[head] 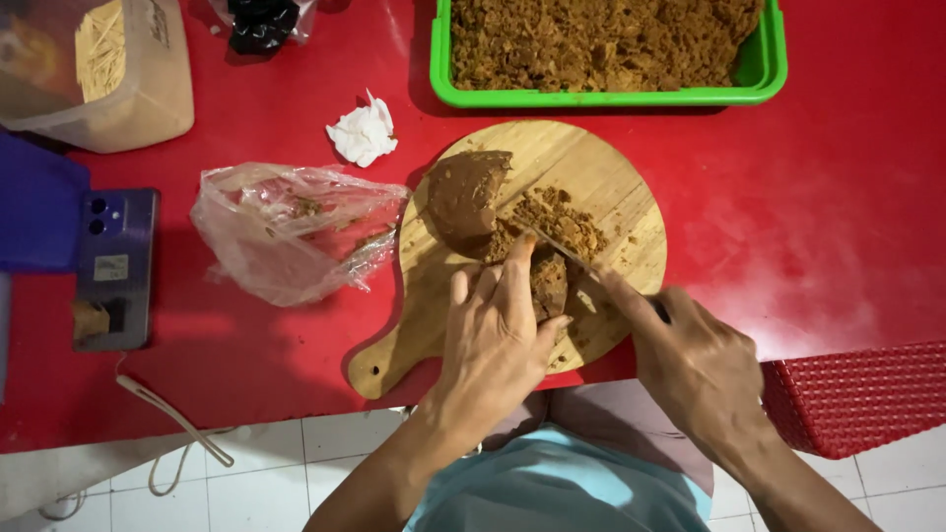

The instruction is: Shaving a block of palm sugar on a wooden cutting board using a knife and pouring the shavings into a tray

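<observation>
A round wooden cutting board (591, 163) with a handle lies on the red table. On it sits a brown block of palm sugar (463, 192) with crumbled shavings (557, 217) beside it. My left hand (498, 330) presses down on a smaller brown piece (549, 284), fingertips at the shavings. My right hand (690, 360) grips a knife (567, 251), index finger laid along its back, the blade slanting across the brown piece.
A green tray (759, 74) full of brown shavings stands at the back. A crumpled clear plastic bag (286, 232) lies left of the board, a white tissue (363, 133) behind it. A phone (113, 266) and a plastic tub (118, 79) sit far left. A red stool (857, 394) stands lower right.
</observation>
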